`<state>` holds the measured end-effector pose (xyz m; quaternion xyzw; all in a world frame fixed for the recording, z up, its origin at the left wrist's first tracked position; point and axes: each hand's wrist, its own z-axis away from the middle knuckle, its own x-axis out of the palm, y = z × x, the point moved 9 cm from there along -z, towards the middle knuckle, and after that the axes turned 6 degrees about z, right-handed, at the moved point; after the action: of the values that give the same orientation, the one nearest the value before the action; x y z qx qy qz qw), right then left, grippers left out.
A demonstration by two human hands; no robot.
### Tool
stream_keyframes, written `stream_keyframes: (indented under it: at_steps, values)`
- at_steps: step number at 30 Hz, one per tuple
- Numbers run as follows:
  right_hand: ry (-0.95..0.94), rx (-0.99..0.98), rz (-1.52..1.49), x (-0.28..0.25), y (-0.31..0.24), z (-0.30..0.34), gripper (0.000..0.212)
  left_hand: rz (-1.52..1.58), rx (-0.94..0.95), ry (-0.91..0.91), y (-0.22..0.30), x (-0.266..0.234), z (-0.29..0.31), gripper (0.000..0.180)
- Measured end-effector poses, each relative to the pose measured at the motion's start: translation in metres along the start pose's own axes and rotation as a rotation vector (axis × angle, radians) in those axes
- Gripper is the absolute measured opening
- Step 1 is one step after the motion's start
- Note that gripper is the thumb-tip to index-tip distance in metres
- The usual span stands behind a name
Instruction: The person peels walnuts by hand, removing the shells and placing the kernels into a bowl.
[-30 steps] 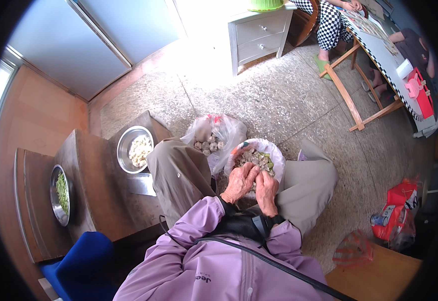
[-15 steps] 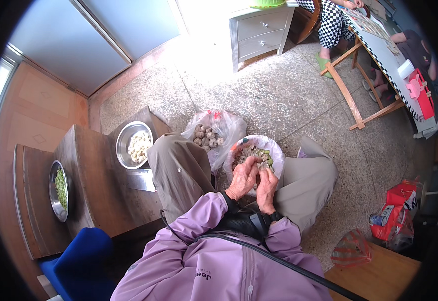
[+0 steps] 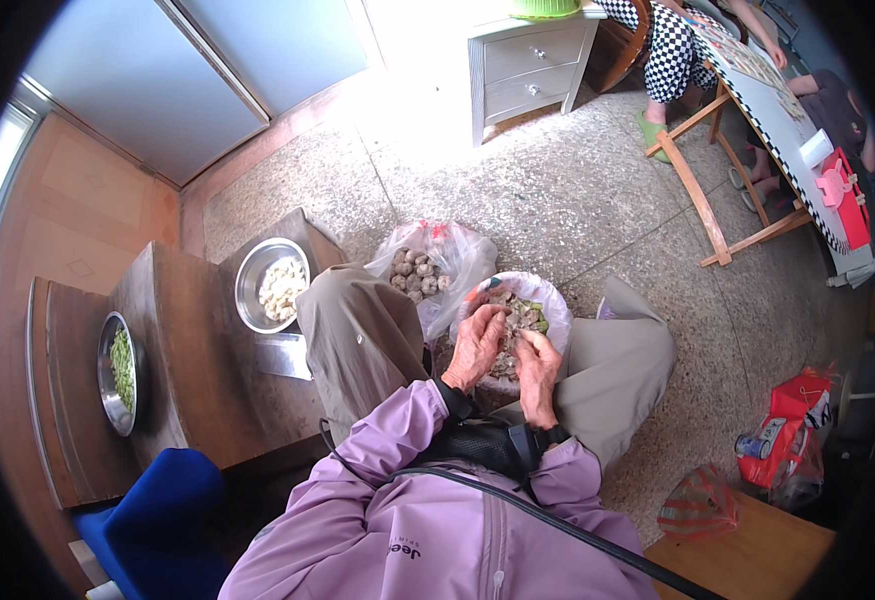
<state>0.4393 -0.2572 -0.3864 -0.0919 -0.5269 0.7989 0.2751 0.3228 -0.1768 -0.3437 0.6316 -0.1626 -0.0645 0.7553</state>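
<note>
Both hands are over a bin [image 3: 560, 310] lined with a pale plastic bag, which holds dry papery skins and some green scraps. The fingers of my left hand [image 3: 477, 345] are curled in a pinch over the skins; what they hold is too small to make out. Close beside it my right hand [image 3: 537, 370] is also closed, thumb against fingers, its contents hidden. A clear plastic bag [image 3: 472, 255] of whole garlic bulbs [image 3: 417, 275] lies open just left of the bin. Further left, a steel bowl [image 3: 247, 290] contains peeled garlic cloves [image 3: 282, 288].
A cleaver-like flat blade [image 3: 282, 356] lies below the bowl on a wooden bench [image 3: 302, 235]. Another steel bowl [image 3: 107, 400] holds chopped greens. A white drawer cabinet [image 3: 527, 70] stands ahead. Two people sit at a folding table [image 3: 797, 180], far right. Bags [image 3: 792, 410] lie lower right.
My hands have drawn apart; they were together over the bin before, and a gap now shows between them. At the far table, a person's arm now reaches across.
</note>
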Motion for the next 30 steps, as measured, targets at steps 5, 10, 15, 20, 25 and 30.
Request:
stream_keyframes:
  at_steps: [5, 10, 15, 20, 25, 30]
  values:
    - [-0.002, -0.173, 0.286, -0.004, -0.011, -0.003, 0.024, 0.053, -0.136, 0.014, -0.011, -0.003, -0.001, 0.025]
    - [-0.097, -0.103, 0.215, 0.014, -0.025, 0.005, 0.023, 0.014, -0.114, 0.036, -0.017, -0.009, -0.003, 0.024]
    - [-0.092, -0.053, 0.143, 0.012, -0.019, 0.006, 0.018, -0.088, -0.046, -0.045, -0.017, -0.005, -0.005, 0.028]
    - [-0.042, 0.011, 0.048, 0.008, -0.021, 0.008, 0.016, 0.07, -0.251, -0.169, -0.005, 0.01, 0.004, 0.024]
    - [-0.053, 0.003, 0.08, 0.009, -0.02, 0.007, 0.02, -0.015, -0.17, -0.164, -0.005, 0.008, 0.005, 0.022]
    - [-0.055, -0.064, 0.142, 0.012, -0.028, 0.009, 0.021, -0.002, -0.167, -0.133, -0.006, 0.007, 0.005, 0.02]
